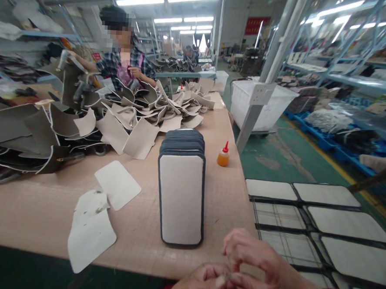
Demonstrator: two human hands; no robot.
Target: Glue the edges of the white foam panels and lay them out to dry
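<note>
A brown-covered worktop (135, 237) spans the frame from left to right of centre. Across its upper left lies a large heap of grey and beige curved, stiff panels (141, 135), with a co-worker in a checked shirt (119, 66) behind it. At lower right, pale rectangular panels with dark borders (348, 226) lie in rows beyond the worktop's edge. At centre, the nearest item to the hands is a stack of pale, round-cornered rectangular panels with dark blue edging (181, 200), its lower layers showing at the far end. The right hand (264, 268) and left hand (200, 282) meet at lower centre-right, apart from the stack. Their fingers are bent and drawn close, tips together; whether something small is pinched there cannot be told. Left of the stack lie an off-white rectangular sheet (117, 185) and an irregular off-white sheet with dark marks (91, 238); the latter overhangs the near edge and could slip off if a sleeve caught it. Smallest is a squat bottle of amber liquid with a red pointed cap (223, 158), near the right edge: a sweeping forearm might topple it. A bump could likewise skew the apparently loose stack.
</note>
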